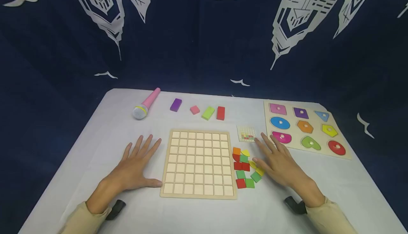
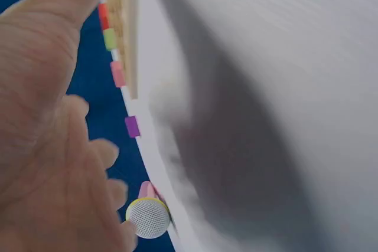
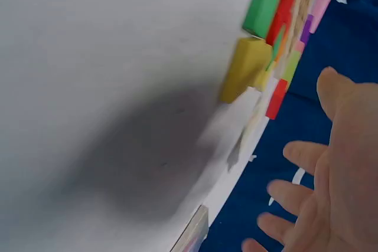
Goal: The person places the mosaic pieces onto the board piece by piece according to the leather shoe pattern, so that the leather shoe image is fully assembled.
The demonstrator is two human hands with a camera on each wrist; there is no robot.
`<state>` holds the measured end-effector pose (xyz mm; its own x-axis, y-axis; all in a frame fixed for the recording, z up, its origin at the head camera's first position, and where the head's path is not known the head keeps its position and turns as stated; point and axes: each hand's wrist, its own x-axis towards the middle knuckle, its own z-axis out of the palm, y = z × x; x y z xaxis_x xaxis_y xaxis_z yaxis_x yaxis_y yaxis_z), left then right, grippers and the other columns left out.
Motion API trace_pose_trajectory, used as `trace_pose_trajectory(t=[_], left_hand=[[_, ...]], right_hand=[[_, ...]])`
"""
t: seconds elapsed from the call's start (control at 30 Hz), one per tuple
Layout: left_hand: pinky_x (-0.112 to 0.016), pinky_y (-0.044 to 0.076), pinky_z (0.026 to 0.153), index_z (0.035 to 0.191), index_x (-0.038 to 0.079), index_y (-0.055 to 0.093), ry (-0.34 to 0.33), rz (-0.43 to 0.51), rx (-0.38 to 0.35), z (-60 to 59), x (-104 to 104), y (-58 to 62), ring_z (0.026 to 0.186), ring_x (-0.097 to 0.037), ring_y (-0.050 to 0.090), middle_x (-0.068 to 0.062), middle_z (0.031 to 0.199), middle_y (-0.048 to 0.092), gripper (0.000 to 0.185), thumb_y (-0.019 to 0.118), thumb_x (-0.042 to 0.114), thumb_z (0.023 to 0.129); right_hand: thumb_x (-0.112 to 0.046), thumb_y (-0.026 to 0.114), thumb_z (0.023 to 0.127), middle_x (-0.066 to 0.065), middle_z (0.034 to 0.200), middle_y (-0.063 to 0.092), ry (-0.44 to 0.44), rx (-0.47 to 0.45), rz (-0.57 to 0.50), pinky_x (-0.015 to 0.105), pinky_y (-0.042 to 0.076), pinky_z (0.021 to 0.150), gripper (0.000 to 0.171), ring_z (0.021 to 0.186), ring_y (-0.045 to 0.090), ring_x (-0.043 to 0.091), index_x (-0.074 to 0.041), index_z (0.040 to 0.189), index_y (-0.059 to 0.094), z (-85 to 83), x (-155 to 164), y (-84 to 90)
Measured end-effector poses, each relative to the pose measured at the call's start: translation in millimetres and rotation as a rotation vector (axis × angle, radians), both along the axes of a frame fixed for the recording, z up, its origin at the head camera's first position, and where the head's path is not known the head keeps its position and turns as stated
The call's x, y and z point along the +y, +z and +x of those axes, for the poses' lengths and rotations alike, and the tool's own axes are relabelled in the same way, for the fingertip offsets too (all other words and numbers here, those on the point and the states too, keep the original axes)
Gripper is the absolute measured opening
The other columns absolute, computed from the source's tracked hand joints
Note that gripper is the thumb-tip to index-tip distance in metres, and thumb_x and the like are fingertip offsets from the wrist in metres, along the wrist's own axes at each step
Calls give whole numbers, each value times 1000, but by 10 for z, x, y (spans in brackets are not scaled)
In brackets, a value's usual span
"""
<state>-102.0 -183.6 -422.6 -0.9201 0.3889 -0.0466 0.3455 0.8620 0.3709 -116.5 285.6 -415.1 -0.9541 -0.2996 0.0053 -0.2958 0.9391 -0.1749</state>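
Observation:
A square wooden grid board (image 1: 200, 196) lies flat on the white table, its cells bare. My left hand (image 1: 132, 170) is spread out to its left, thumb tip right at the board's edge, holding nothing. To the right of the board is a loose group of small coloured tiles, among them a red tile (image 1: 241, 183), a green tile (image 1: 256, 177) and a yellow tile (image 3: 243, 69). My right hand (image 1: 282, 163) hovers beside them with fingers extended and nothing in its grasp. Its fingertips come near a small pattern card (image 1: 246, 134) printed with a coloured grid.
A pink toy microphone (image 1: 146, 104) lies at the back left. Along the back sit a purple block (image 1: 176, 105), a pink block (image 1: 194, 110), a lime block (image 1: 208, 113) and a red block (image 1: 220, 113). A wooden shape puzzle (image 1: 294, 143) is at the right. Behind hangs a dark blue curtain (image 1: 197, 49).

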Motion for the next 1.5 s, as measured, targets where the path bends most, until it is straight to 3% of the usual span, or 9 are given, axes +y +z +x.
trace_pose_trajectory(t=[0.17, 0.27, 0.37, 0.53, 0.67, 0.97, 1.13, 1.5], left_hand=[[-73, -1, 114, 162, 20, 8, -47, 131, -155, -125, 70, 75, 151, -51, -2, -22, 166, 7, 135, 86, 65, 61], [-73, -2, 114, 162, 17, 8, -54, 146, -217, -191, 100, 93, 150, -51, -4, -23, 166, 5, 140, 90, 60, 57], [-73, -3, 114, 162, 15, 10, -54, 134, -258, -240, 133, 69, 150, -52, -6, -23, 166, 4, 142, 94, 55, 54], [-72, -5, 114, 161, 15, 12, -58, 94, -310, -286, 189, 44, 150, -51, -11, -21, 167, 1, 145, 96, 51, 49], [-72, -7, 114, 162, 16, 11, -55, 47, -324, -325, 243, 40, 150, -51, -13, -21, 167, -1, 150, 98, 50, 45], [-74, -4, 113, 162, 16, 7, -25, -64, -335, -361, 314, 55, 151, -49, -12, -17, 168, -4, 156, 98, 54, 41], [-76, -3, 112, 162, 14, 8, -22, -61, -330, -353, 304, 64, 150, -51, -11, -18, 168, -3, 155, 98, 53, 42], [-76, -4, 112, 161, 15, 8, -36, -30, -348, -379, 261, 50, 150, -50, -12, -18, 168, -4, 149, 97, 50, 48]], right_hand=[[-44, 64, 96, 19, 151, 45, 16, -57, -122, 63, 43, 104, 71, 137, 41, 41, -15, 155, 36, -111, -53, 22], [-32, 69, 94, 19, 136, 59, 36, -99, -226, 56, 52, 95, 63, 121, 57, 37, -10, 149, 46, -194, -88, 55], [-21, 72, 92, 16, 127, 66, 77, -123, -298, 50, 56, 91, 51, 108, 64, 32, -6, 139, 57, -282, -108, 74], [-15, 73, 90, 13, 123, 67, 103, -192, -340, 47, 56, 88, 39, 103, 64, 27, -6, 128, 67, -377, -104, 82], [-12, 74, 89, 13, 120, 66, 70, -244, -369, 46, 56, 89, 36, 102, 62, 25, -8, 124, 69, -399, -109, 53], [-7, 76, 85, 11, 114, 67, 8, -215, -333, 43, 55, 86, 31, 98, 59, 24, -9, 117, 74, -404, -203, 15], [-6, 76, 86, 9, 108, 69, -21, -221, -333, 41, 57, 84, 26, 98, 61, 23, -9, 111, 76, -410, -241, 12], [-11, 79, 85, 2, 87, 67, -40, -245, -257, 34, 57, 74, 18, 78, 57, 17, -6, 100, 72, -414, -275, 57]])
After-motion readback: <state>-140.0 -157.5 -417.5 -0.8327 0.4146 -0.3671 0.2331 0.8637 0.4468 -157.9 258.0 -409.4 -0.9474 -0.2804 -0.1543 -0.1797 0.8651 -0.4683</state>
